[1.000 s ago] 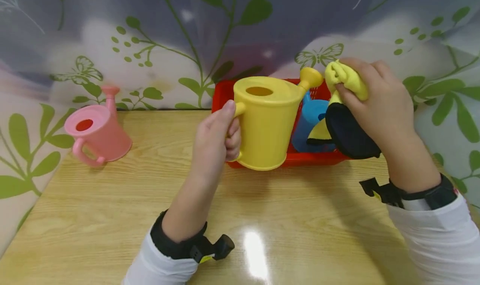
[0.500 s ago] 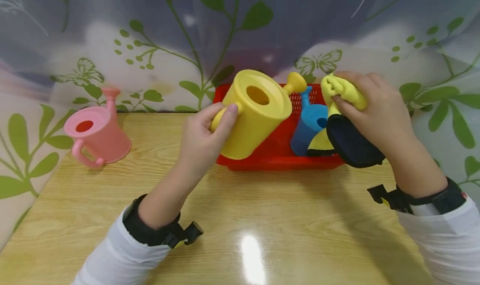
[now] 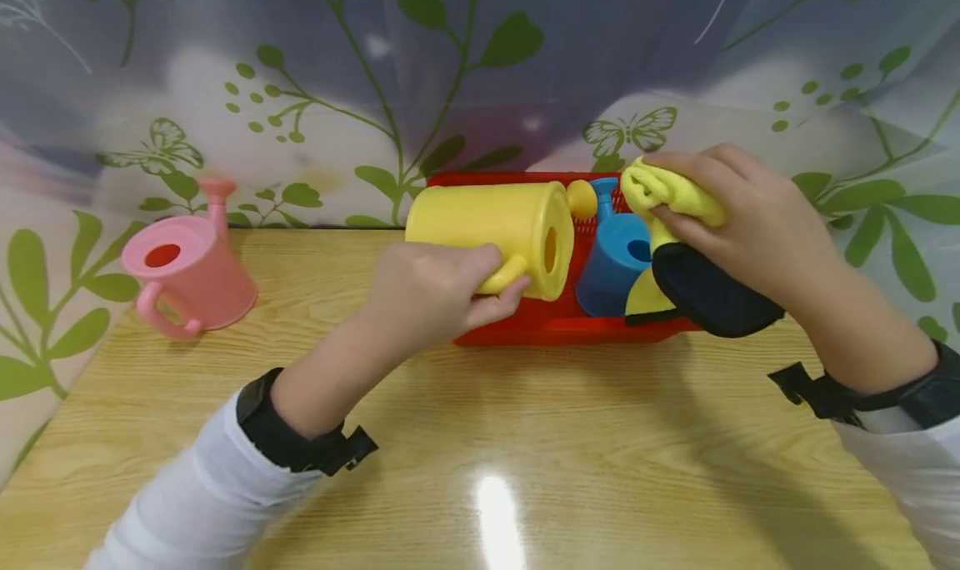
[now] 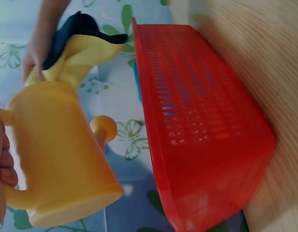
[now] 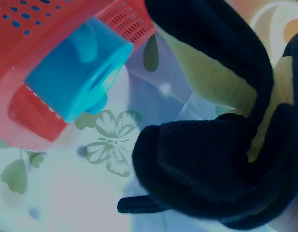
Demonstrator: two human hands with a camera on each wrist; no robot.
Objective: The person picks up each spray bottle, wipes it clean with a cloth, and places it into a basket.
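1. Yellow can (image 3: 480,216): main item. Held above red basket (image 3: 570,330), to the left of the blue can; tipped on its side, mouth facing R, spout just beside blue can's spout. Contact btwn the two: can't tell.

2. L hand (image 3: 438,295): fingers & thumb curled round handle (image 3: 515,270) of yellow can; grip closed, firm by the look of it.

3. R hand (image 3: 765,212): holds cloth (image 3: 716,291) by its rolled yellow end, thumb to near side; grip closed on the roll. Exact finger positions partly hidden.

4. Cloth: yellow w/ black parts; black flap hangs below R hand, yellow corner in front of blue can. What it is made up as: can't tell.

5. Blue can (image 3: 603,278): upright, in basket, R part; partly behind cloth.

6. Pink can (image 3: 217,278): upright on table (image 3: 420,437), well apart, far L.

7. Backdrop (image 3: 330,103): leaf & butterfly print, behind basket.

Step (judged): prob. both items being placed at basket, yellow can's angle being set; neither let go yet.

Next move (judged): calls for a steady L wrist, can lowered inside rim w/o knocking blue can; cloth held off the spout; grips eased only once each has support.
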